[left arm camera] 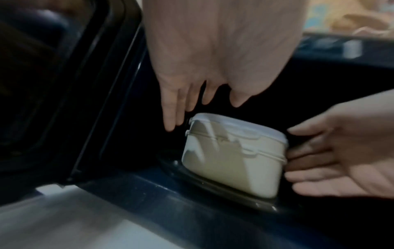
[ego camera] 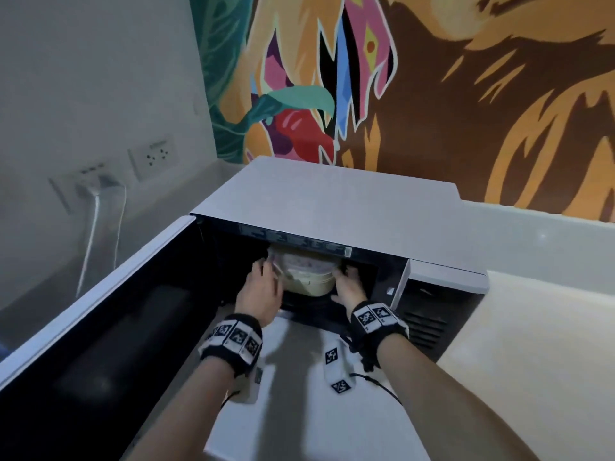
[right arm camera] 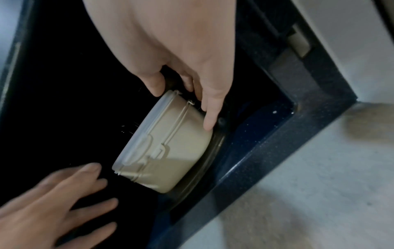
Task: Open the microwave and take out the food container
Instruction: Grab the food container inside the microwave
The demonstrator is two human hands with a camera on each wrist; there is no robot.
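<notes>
the lidded food container sits on the glass turntable at frame centre; left hand open beside it, right hand fingers straight against its side; clamp both sides evenly, lift level.

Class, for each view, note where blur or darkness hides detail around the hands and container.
Head view: dark microwave cavity dims the cream lidded food container. Left wrist view: left hand soft, counter streaked. Right wrist view: left hand motion-blurred, right hand sharper.

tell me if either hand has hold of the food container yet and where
Not fully. The right hand touches the food container at its right side by the lid rim. The left hand is open just beside its left side, apparently not gripping.
</notes>
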